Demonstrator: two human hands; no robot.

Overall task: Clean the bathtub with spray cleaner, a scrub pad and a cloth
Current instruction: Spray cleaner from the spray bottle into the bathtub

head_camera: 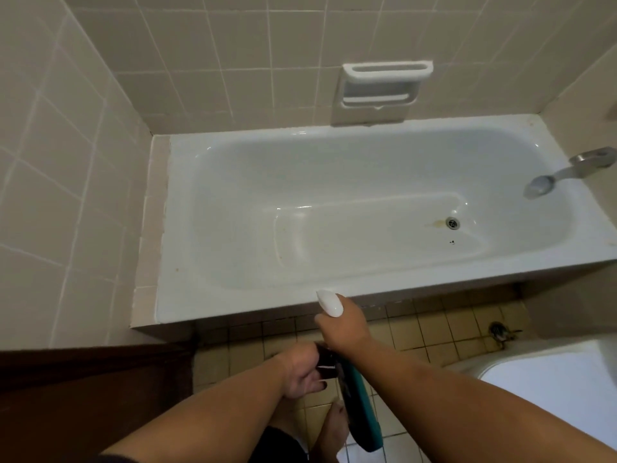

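quick count: one tub (233, 307), one drain (452, 223) in it, one spout (564, 173), one soap dish (384, 85) with two tiers. one rusty stain (437, 224) and one tiny black speck (451, 242) on the tub bottom. two hands, left hand (300, 372) and right hand (344, 325), and just one bottle (360, 406). one bare foot (330, 429), one pipe fitting (499, 330) on the floor (434, 325), one dark door (83, 396), one white fixture (551, 396) lower right, can't tell what it is
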